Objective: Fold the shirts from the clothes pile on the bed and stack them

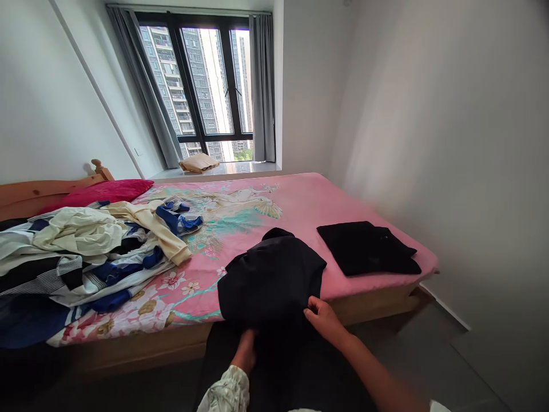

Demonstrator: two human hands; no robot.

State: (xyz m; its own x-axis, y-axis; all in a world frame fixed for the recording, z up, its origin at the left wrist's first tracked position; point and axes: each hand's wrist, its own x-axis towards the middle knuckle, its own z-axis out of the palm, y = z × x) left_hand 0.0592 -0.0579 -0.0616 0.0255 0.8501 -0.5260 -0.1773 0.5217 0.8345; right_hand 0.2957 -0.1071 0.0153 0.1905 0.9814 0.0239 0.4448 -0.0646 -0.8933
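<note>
A black garment lies bunched over the front edge of the bed, its lower part hanging toward me. My right hand pinches the garment's right edge between thumb and fingers. Lower down and to the left, my left hand reaches in at the garment's near side. Dark cloth hides its fingers, so I cannot see how they are closed. To the right, a folded black garment rests flat near the bed's corner, apart from both hands.
A heap of mixed clothes covers the bed's left side, by a red pillow. The pink floral bedsheet spreads across the bed. Beyond it, a beige folded cloth sits on the windowsill. A white wall stands at right.
</note>
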